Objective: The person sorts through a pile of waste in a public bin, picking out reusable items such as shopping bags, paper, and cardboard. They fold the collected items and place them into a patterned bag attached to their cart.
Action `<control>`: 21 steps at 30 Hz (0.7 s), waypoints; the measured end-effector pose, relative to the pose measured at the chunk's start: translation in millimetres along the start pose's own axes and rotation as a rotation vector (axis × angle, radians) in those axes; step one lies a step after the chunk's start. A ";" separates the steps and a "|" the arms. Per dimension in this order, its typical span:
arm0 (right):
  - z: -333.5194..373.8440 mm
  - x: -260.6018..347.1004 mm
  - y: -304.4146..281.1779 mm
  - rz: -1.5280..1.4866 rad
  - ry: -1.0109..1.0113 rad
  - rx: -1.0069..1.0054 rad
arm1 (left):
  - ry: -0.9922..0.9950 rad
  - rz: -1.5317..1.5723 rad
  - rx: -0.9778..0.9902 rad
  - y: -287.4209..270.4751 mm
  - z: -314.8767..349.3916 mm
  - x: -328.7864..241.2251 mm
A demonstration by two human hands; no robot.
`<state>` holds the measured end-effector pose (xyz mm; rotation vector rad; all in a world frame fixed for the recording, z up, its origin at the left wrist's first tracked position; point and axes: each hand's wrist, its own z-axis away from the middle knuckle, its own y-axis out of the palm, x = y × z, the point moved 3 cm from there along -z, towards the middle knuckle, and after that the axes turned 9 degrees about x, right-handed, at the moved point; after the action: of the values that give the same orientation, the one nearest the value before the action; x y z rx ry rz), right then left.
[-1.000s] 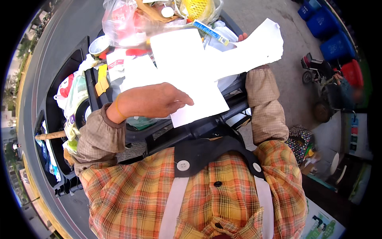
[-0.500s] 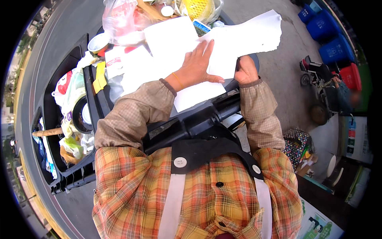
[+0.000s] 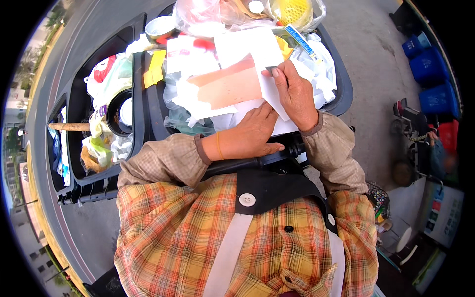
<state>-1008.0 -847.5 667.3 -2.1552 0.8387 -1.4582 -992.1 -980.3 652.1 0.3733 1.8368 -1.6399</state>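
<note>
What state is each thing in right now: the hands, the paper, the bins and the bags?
Left hand: flat, palm down on the white paper.
Right hand: pinching the paper's edge.
White paper: partly folded, lying over the bin's contents.
Black bin: open, heaped with bags and paper.
Left bin: open, holding rubbish.
Clear plastic bag: bulging, on the heap.

My right hand [image 3: 293, 94] pinches the edge of a white paper sheet [image 3: 247, 54] over a black bin [image 3: 336, 94] heaped with plastic bags [image 3: 316, 64], while my left hand [image 3: 252, 136] rests flat on the sheet's near part. A second black bin [image 3: 74, 168] stands to the left; blue barrels [image 3: 430, 69] line the far right.
</note>
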 end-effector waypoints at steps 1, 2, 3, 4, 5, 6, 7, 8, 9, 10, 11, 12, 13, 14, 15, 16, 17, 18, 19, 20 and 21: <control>4.3 9.0 4.2 0.041 -0.020 0.029 | -0.070 0.038 0.035 -3.4 3.9 1.7; 8.7 13.4 9.9 0.037 0.003 0.068 | -0.041 -0.107 0.083 -4.8 14.4 -6.6; 16.8 13.1 16.1 -0.003 0.015 0.115 | -0.010 -0.253 0.133 -3.2 30.6 -19.9; 24.8 10.1 25.4 -0.035 0.034 0.162 | 0.029 -0.393 0.181 -6.6 41.7 -26.3; 33.4 6.4 34.0 0.021 -0.071 0.143 | -0.080 -0.247 0.223 -32.1 38.7 -33.8; 40.4 4.3 38.9 0.090 -0.167 0.130 | -0.182 -0.093 0.265 -69.8 29.3 -46.7; 40.4 6.8 37.3 0.095 -0.196 0.114 | -0.290 0.060 0.299 -93.8 21.6 -46.4; 39.4 7.7 36.2 0.116 -0.129 0.155 | -0.251 -0.023 -0.119 -109.7 12.2 -22.6; 37.6 12.0 34.8 0.131 -0.065 0.203 | -0.192 -0.283 -0.353 -124.9 2.3 11.6; 36.1 15.2 35.5 0.138 -0.009 0.252 | 0.074 -0.552 -0.539 -137.6 -5.1 34.7; 35.1 13.0 37.5 0.137 0.032 0.284 | -0.113 -0.492 -0.390 -138.9 -12.8 63.7; 33.4 11.4 38.5 0.141 0.024 0.286 | -0.325 -0.216 -0.135 -135.1 -28.8 76.3; 32.5 10.6 38.9 0.146 0.018 0.287 | -0.579 -0.004 0.093 -130.3 -41.5 86.9; 32.3 12.2 39.9 0.145 0.001 0.295 | -0.841 0.222 0.129 -122.6 -44.6 81.5; 33.0 13.8 41.2 0.146 -0.011 0.302 | -0.880 0.338 0.294 -112.4 -47.6 88.2; 34.8 11.8 42.1 0.154 -0.011 0.304 | -0.904 0.451 0.466 -97.4 -52.6 102.8; 36.9 7.1 42.0 0.168 0.003 0.296 | -0.760 0.577 0.493 -87.9 -61.0 103.1; 39.0 4.9 40.1 0.181 0.015 0.289 | -0.721 0.691 0.418 -77.9 -63.6 101.2; 40.5 8.4 33.6 0.149 -0.010 0.240 | -0.716 0.798 0.390 -72.2 -60.9 96.9; 43.3 8.3 31.3 0.177 -0.014 0.243 | -0.717 0.904 0.359 -67.8 -58.0 96.6; 44.6 7.4 29.0 0.178 0.002 0.274 | -0.762 0.853 0.360 -70.7 -55.4 104.6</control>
<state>-971.8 -873.9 637.6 -1.8301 0.7601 -1.3965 -1128.3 -960.8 643.0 0.5010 0.6567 -1.2193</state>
